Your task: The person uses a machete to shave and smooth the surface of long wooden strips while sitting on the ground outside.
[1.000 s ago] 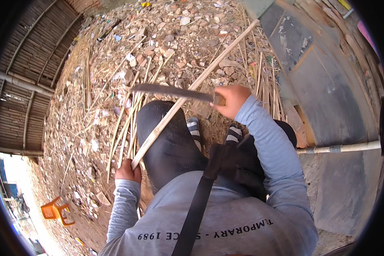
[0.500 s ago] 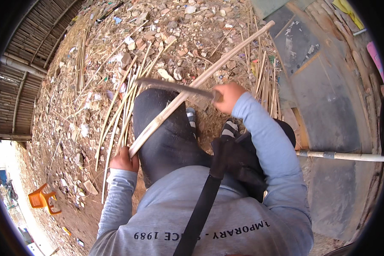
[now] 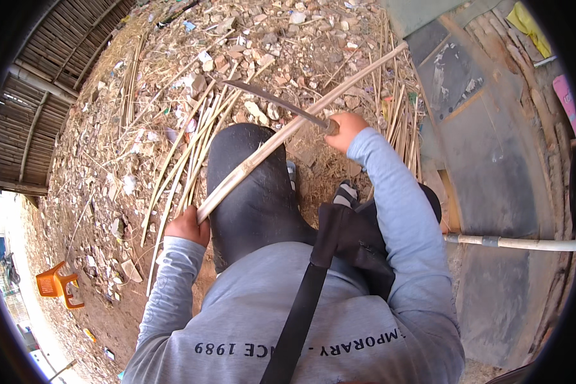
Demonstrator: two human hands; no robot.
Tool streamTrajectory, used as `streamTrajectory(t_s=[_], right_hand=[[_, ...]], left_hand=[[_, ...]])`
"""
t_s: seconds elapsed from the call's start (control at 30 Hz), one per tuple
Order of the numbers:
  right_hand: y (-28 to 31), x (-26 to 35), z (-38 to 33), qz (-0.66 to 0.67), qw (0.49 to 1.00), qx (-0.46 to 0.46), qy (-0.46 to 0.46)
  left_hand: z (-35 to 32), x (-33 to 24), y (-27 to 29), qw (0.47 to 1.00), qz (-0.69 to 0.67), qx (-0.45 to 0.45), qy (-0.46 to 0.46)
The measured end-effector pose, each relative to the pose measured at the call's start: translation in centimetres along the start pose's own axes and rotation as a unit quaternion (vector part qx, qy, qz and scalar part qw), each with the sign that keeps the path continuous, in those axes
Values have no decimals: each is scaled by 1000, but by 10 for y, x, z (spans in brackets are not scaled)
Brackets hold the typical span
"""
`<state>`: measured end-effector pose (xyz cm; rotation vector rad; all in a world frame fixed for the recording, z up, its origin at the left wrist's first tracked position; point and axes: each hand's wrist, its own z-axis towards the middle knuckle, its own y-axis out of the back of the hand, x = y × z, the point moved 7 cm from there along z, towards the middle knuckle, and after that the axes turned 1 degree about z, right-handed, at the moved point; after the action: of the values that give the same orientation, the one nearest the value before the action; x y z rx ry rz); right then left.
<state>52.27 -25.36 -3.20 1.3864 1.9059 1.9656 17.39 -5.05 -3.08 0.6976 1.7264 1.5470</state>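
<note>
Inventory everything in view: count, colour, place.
Long split-bamboo strip: one, pale, diagonal, centre
Long-bladed metal knife: one, dark, crossing the strip in view
Thin split-bamboo strips: many, pale, left and right of centre
Rubbly ground: one, brown, left and centre
Moulded plastic chair: one, orange, lower left
Slatted bamboo wall: one, brown, upper left
Flat rigid panels: several, grey, right
Slim round pole: one, white, right
Crumpled sheet: one, yellow, upper right
Flat item: one, pink, right edge
Wide strap: one, black, lower centre
Striped footwear: two, black-and-white, centre
Cloth shirt: one, grey, lower centre
Trousers: one pair, black, centre
Left hand: one, bare, gripping the strip
Right hand: one, bare, gripping the knife
</note>
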Motion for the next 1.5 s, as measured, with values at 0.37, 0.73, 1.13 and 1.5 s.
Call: streamTrajectory(t_s=[0.37, 0.73, 1.13, 1.5], right_hand=[[20, -34, -1, 14, 996, -58, -63], [37, -57, 3, 4, 990, -109, -87], [20, -51, 1, 12, 998, -65, -17], [34, -117, 9, 52, 975, -100, -192]], left_hand=[[3, -6, 7, 1000, 17, -11, -2], [8, -4, 6, 1000, 6, -5, -4], [13, 1, -7, 1000, -19, 23, 9], [16, 3, 10, 999, 20, 4, -33]])
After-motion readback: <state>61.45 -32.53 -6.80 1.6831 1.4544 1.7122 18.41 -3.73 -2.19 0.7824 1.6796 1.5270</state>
